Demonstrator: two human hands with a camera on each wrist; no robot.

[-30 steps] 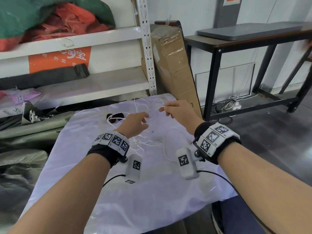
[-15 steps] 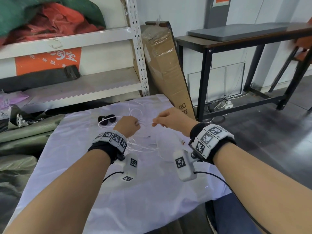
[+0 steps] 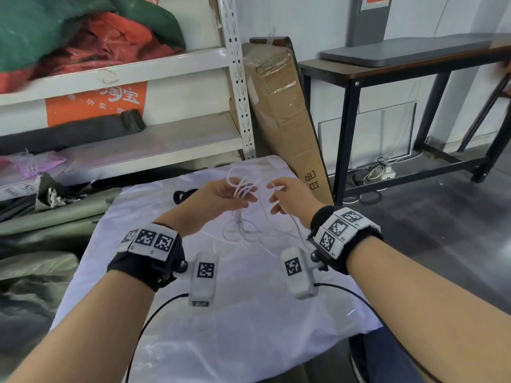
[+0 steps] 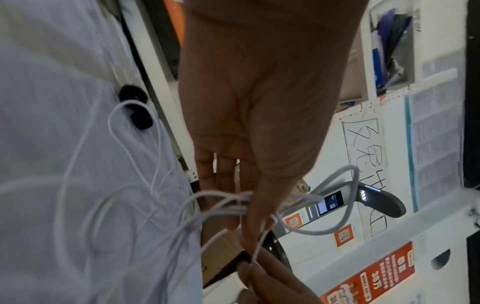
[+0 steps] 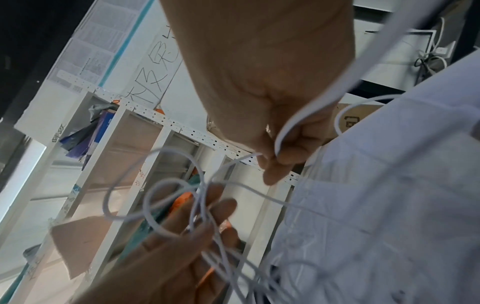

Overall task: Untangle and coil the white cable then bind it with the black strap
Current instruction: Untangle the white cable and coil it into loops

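Note:
A thin white cable (image 3: 244,186) is bunched in several loops in my left hand (image 3: 237,193), thumb pressing the strands against the fingers, seen close in the left wrist view (image 4: 233,203). More tangled cable (image 3: 249,230) hangs down to the white cloth. My right hand (image 3: 276,196) pinches one strand (image 5: 249,156) a little to the right of the left hand (image 5: 182,236). The black strap (image 3: 182,194) lies on the cloth beyond my left hand, and a cable loop lies over the strap (image 4: 137,111).
The white cloth (image 3: 249,313) covers a small table. A metal shelf rack (image 3: 138,150) stands behind it, a tall cardboard box (image 3: 282,106) leans at the far right corner, folded tarps (image 3: 41,217) lie to the left, and a black-framed table (image 3: 387,64) stands at the right.
My left hand has turned and loosened from a closed fist, now holding loops that stick up above it. Both hands stay close together.

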